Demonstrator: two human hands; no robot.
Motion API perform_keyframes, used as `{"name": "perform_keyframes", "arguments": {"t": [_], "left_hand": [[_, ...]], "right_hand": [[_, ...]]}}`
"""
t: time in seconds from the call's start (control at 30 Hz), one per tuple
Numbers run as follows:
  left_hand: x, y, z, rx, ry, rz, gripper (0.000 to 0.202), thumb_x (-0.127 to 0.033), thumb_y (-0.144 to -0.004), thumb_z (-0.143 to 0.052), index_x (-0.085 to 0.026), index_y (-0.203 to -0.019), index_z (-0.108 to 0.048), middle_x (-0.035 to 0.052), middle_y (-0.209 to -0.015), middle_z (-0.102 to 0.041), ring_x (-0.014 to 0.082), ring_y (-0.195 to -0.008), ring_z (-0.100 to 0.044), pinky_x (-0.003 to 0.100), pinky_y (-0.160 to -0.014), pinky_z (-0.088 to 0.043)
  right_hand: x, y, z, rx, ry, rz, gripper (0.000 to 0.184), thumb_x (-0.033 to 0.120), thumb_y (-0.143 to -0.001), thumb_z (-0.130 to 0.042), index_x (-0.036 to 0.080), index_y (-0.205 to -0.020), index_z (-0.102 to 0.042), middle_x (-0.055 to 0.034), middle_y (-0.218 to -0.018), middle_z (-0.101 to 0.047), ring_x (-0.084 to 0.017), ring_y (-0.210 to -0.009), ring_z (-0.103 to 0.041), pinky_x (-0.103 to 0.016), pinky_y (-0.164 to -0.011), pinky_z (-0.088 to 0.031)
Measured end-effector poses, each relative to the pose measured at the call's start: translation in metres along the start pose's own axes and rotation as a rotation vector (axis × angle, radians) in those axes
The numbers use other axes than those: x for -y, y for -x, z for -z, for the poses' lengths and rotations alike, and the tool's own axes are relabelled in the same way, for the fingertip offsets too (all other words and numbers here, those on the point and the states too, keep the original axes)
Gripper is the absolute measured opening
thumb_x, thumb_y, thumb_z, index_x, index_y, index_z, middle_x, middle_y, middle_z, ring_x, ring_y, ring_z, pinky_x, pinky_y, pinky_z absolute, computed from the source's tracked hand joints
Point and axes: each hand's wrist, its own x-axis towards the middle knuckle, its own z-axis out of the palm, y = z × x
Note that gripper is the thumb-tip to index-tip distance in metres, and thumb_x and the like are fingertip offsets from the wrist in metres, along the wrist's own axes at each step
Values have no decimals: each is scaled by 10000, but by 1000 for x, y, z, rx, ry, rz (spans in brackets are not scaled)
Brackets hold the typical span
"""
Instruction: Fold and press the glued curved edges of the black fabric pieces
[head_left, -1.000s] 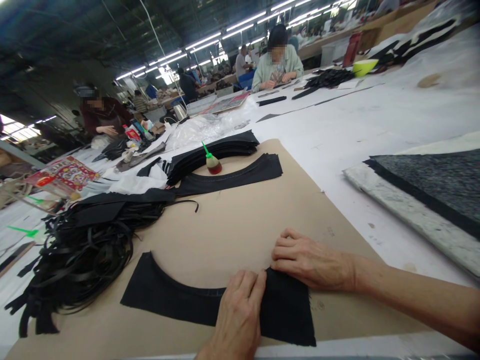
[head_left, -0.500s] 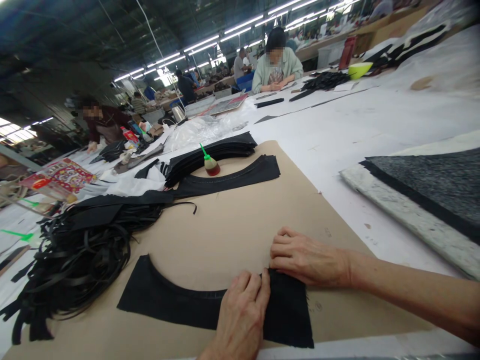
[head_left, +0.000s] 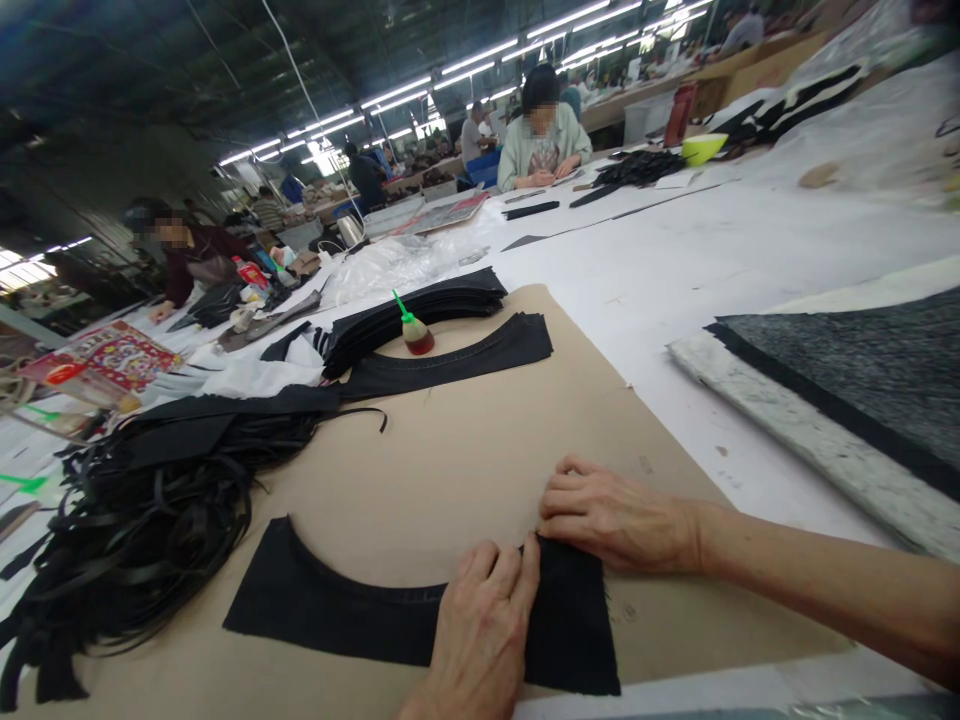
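A black fabric piece with a curved-in upper edge lies on the brown paper sheet in front of me. My left hand rests across its middle, fingers bent together and pressing at the curved edge. Close beside it, my right hand has its fingers curled and pinches the same edge near the right end. The fingertips of both hands almost meet there, and what lies under the right ones is hidden. Along the curve left of my hands, the edge shows a narrow band.
A squeeze bottle with a green nozzle stands by another curved black piece and a stack of them. Black strips are heaped at left. A grey-black sheet lies right. A co-worker sits across the table.
The view has shifted slightly, so the surroundings sit a little further left. Both hands stay at the same place on the black fabric piece.
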Motion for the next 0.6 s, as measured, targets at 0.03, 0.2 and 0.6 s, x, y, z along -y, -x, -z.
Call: {"name": "perform_keyframes", "arguments": {"t": [0.03,0.2,0.6], "left_hand": [[0,-1,0,-8,-17,-11,554,3,-774,-525,-107,-1316,-487,47,-950,-619,206,-816,-547,329,-738,-515],[-1,-5,3,-47,-90,-94,481,-28,-784,-501,-51,-1263,-519,66,-940,-616,209,-807,-544,328,-742,-503],[2,-4,-6,-102,253,30,534,12,-806,-343,-76,-1319,-464,136,-1071,-583,235,-939,-532,395,-840,-487]], "right_hand": [[0,0,0,-1,-5,-2,215,156,-940,-413,185,-1009,-615,-41,-873,-613,-177,-819,-503,-356,-852,-294],[1,1,3,-12,-48,-20,243,142,-936,-407,187,-1052,-616,-48,-887,-619,-173,-832,-515,-355,-852,-310],[28,15,7,-89,-192,-506,35,185,-904,-538,192,-904,-504,-29,-924,-579,-193,-841,-481,-369,-809,-342]]}}
